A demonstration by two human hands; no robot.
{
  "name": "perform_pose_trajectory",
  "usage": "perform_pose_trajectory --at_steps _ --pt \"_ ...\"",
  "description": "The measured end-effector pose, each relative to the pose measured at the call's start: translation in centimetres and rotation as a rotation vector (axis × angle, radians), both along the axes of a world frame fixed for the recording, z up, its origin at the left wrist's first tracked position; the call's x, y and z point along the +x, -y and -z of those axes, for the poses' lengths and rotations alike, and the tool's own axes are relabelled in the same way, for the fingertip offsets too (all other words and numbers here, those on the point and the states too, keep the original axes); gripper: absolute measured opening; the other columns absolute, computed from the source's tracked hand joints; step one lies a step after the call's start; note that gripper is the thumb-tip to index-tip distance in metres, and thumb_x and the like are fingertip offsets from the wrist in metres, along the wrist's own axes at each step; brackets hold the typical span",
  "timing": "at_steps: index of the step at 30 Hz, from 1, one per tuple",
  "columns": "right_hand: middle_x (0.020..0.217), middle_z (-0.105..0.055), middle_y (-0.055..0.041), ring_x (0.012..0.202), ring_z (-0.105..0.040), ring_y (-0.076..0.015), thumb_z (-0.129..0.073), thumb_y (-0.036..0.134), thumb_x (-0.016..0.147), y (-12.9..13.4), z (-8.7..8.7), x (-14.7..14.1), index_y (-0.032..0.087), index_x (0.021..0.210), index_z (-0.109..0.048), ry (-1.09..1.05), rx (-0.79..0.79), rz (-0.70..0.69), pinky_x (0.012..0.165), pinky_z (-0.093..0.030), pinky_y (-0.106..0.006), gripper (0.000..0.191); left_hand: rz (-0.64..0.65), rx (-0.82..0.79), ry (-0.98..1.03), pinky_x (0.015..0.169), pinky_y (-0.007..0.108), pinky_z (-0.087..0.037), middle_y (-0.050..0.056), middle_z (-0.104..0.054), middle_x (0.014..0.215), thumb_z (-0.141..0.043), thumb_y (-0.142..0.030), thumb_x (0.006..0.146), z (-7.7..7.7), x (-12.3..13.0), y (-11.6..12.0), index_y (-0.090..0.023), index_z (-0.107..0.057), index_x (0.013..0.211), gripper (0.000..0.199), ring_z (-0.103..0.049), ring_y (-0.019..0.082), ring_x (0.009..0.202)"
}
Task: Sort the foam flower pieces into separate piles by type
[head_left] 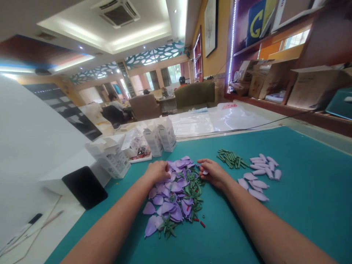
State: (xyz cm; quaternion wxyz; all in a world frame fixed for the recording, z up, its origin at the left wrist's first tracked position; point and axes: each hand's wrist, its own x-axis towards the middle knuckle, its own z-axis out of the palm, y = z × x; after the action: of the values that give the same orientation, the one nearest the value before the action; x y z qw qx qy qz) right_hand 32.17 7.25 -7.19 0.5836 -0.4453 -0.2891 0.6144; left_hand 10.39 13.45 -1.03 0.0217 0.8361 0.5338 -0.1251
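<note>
On a teal surface, left hand touches lilac petal-shaped pieces, grip hidden.
Apart, right hand pinches one pale piece; light pressure seems best.

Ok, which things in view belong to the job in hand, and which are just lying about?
Likely the job:
Purple petals, between left hand and right hand, which pinches a pale piece
Green leaves
Green stems
Purple buds

Probably lying about:
White boxes
Black slab
Pens
Plastic sheet
</note>
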Motion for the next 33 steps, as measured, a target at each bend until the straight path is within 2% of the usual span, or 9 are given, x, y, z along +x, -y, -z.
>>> perform_pose_trajectory --at_steps 10,13,16,20,23,27,30,33 --pt "0.051 -0.049 0.0057 0.045 -0.051 -0.0103 -0.053 0.010 0.070 0.1 -0.2 -0.1 0.020 0.083 -0.056 0.005 -0.013 -0.007 0.041 -0.042 -0.019 0.017 0.038 -0.133 0.119 0.081 0.041 -0.052 0.007 -0.060 0.113 -0.056 -0.033 0.089 -0.3 -0.1 -0.4 -0.015 -0.057 0.113 0.030 -0.061 0.021 0.096" --pt "0.051 -0.050 0.0049 0.046 -0.052 -0.0108 -0.055 0.012 0.074 0.1 -0.3 -0.1 0.021 0.082 -0.057 -0.002 -0.018 -0.007 0.041 -0.043 -0.020 0.012 0.048 -0.155 0.171 0.078 0.039 -0.053 0.006 -0.062 0.108 -0.056 -0.033 0.089 -1.0 -0.2 -0.4 -0.014 -0.058 0.110 0.028 -0.062 0.019 0.091" --pt "0.051 -0.050 0.0043 0.046 -0.053 -0.0112 -0.056 0.019 0.081 0.1 -0.3 -0.1 0.021 0.081 -0.057 -0.012 -0.041 0.016 0.041 -0.044 -0.019 0.003 0.069 -0.123 0.243 0.072 0.033 -0.052 0.004 -0.064 0.095 -0.058 -0.034 0.088 -2.3 0.2 -0.1 -0.013 -0.061 0.099 0.024 -0.062 0.017 0.082" --pt "0.051 -0.052 0.0023 0.049 -0.057 -0.0115 -0.046 0.031 0.093 0.0 -0.4 -0.1 0.019 0.082 -0.056 -0.126 -0.088 -0.001 0.044 -0.047 -0.019 0.020 0.134 -0.031 0.356 0.060 0.022 -0.043 -0.001 -0.066 0.077 -0.059 -0.037 0.082 -3.4 2.7 0.8 -0.016 -0.066 0.085 0.022 -0.060 0.014 0.073" --pt "0.055 -0.057 -0.0011 0.051 -0.059 -0.0121 -0.034 0.040 0.097 -0.1 -0.3 -0.2 0.016 0.084 -0.056 -0.190 -0.126 -0.034 0.045 -0.048 -0.021 0.035 0.207 0.056 0.399 0.061 0.024 -0.039 0.001 -0.067 0.078 -0.054 -0.037 0.084 -3.1 5.6 2.1 -0.017 -0.068 0.080 0.025 -0.060 0.015 0.074" --pt "0.059 -0.061 -0.0017 0.053 -0.060 -0.0118 -0.031 0.049 0.096 -0.2 0.0 -0.2 0.016 0.078 -0.055 -0.280 -0.090 -0.108 0.049 -0.051 -0.023 0.045 0.285 0.175 0.417 0.074 0.029 -0.040 0.007 -0.065 0.089 -0.047 -0.034 0.089 -1.6 8.9 3.9 -0.018 -0.069 0.082 0.028 -0.059 0.020 0.086" --pt "0.056 -0.060 0.0000 0.048 -0.057 -0.0101 -0.031 0.050 0.095 -0.3 0.3 -0.2 0.017 0.074 -0.055 -0.327 -0.045 -0.111 0.051 -0.052 -0.023 0.046 0.317 0.204 0.427 0.080 0.033 -0.040 0.008 -0.066 0.091 -0.048 -0.033 0.089 -0.6 10.0 4.4 -0.019 -0.070 0.086 0.025 -0.060 0.022 0.091" --pt "0.057 -0.060 -0.0008 0.049 -0.058 -0.0105 -0.035 0.048 0.095 -0.4 0.3 -0.2 0.016 0.076 -0.057 -0.345 -0.043 -0.087 0.048 -0.051 -0.021 0.043 0.311 0.197 0.458 0.079 0.030 -0.042 0.005 -0.068 0.093 -0.052 -0.036 0.087 -0.6 9.4 3.9 -0.023 -0.070 0.093 0.024 -0.061 0.021 0.089"
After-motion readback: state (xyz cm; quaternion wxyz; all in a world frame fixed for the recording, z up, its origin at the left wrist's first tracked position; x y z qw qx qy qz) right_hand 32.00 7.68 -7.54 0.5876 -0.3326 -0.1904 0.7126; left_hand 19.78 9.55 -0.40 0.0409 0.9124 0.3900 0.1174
